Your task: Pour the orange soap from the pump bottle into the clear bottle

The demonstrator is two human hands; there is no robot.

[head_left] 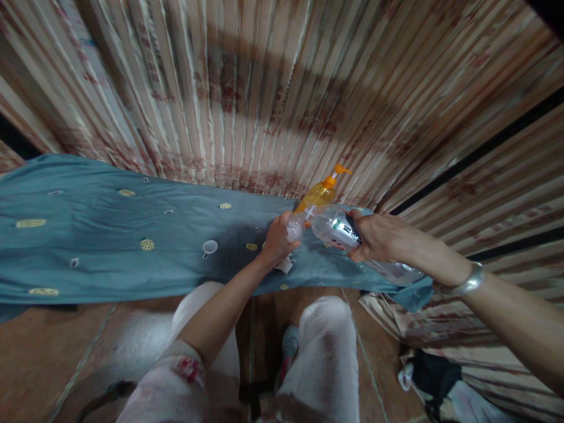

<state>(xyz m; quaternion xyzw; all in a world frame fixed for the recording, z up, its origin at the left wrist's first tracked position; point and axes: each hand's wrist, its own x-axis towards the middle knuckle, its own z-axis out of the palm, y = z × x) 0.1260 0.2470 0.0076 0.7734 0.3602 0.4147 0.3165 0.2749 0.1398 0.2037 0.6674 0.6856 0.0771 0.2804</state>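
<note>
My left hand [277,239] is closed around a small clear plastic container [295,228]; my fingers cover part of it, so I cannot tell its exact shape. My right hand [374,235] grips a large clear plastic bottle [335,226] with a silver and black label. That bottle is tilted nearly on its side, its neck pointing left at the small container's top. Whether liquid is flowing I cannot make out. Just behind both, a yellow pump bottle [316,197] with an orange pump head leans in view. Below my left hand lies a crumpled white piece [285,265].
A blue-green cloth [101,235] with yellow prints covers the long narrow surface. On it is a small white round shape [210,247]. A pleated patterned curtain [229,88] hangs behind and to the right. Dark and pale fabric [436,376] lies on the tiled floor at lower right.
</note>
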